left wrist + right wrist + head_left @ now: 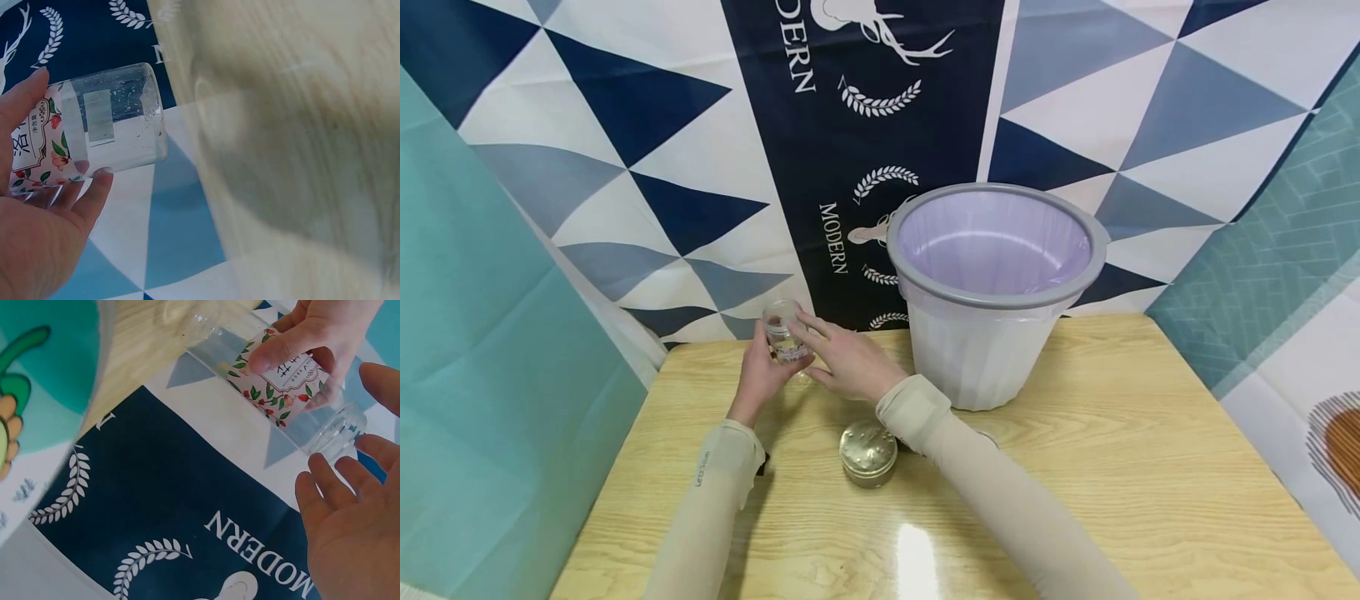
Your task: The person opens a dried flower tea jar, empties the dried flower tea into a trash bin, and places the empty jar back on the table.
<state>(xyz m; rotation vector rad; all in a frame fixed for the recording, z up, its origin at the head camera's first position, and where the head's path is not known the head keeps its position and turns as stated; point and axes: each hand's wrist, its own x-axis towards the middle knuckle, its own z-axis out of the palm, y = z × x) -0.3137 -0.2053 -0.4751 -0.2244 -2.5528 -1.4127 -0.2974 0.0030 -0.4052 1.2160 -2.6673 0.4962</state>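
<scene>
Jar label [275, 392]: pink, red-green floral. Bin [973, 346]: white, grey-rimmed.

Left-hand fingers [280, 350] partly hide the floral label [270, 394] on the jar [94, 125].

We read "MODERN" on dark cloth [880, 137] beyond the table's far edge [700, 346], "洛" on the jar label [39, 147]; left-sleeve lettering [702, 468] blurs.

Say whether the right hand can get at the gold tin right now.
Probably yes: the right hand seems to grip nothing, its fingers spread at the floral-labelled jar, and the gold tin stands nearby, its top largely unobstructed.
</scene>
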